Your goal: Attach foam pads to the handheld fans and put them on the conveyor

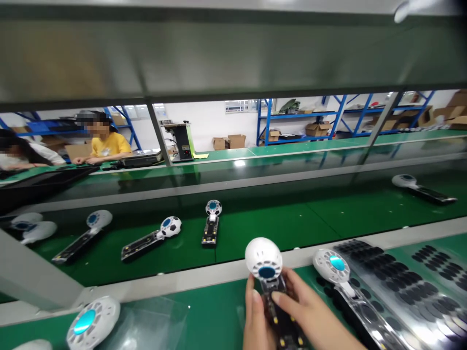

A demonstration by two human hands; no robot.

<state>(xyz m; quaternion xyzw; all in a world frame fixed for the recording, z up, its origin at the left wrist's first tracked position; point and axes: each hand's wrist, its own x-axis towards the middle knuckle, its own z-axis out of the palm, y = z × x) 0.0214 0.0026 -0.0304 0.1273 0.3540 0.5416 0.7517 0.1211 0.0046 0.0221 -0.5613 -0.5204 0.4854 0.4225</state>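
Observation:
Both of my hands hold one device with a round white head (pixel 263 257) and a long black body (pixel 282 321). My left hand (pixel 256 313) wraps the body's left side, fingers upright. My right hand (pixel 306 308) grips it from the right, its thumb pressed on the front of the body just below the head. A blue disc sits on the head. To the right, a similar device (pixel 331 266) lies beside sheets of round black pads (pixel 386 270). At the lower left, another white head with a blue disc (pixel 93 322) rests near a clear plastic bag (pixel 149 323).
Beyond a pale rail (pixel 175 281), a green conveyor belt (pixel 262 218) carries several similar devices, two with football-patterned heads (pixel 171 226). A shelf (pixel 233 53) spans overhead. A person in yellow (pixel 109 143) and another person (pixel 29 153) sit at the far left.

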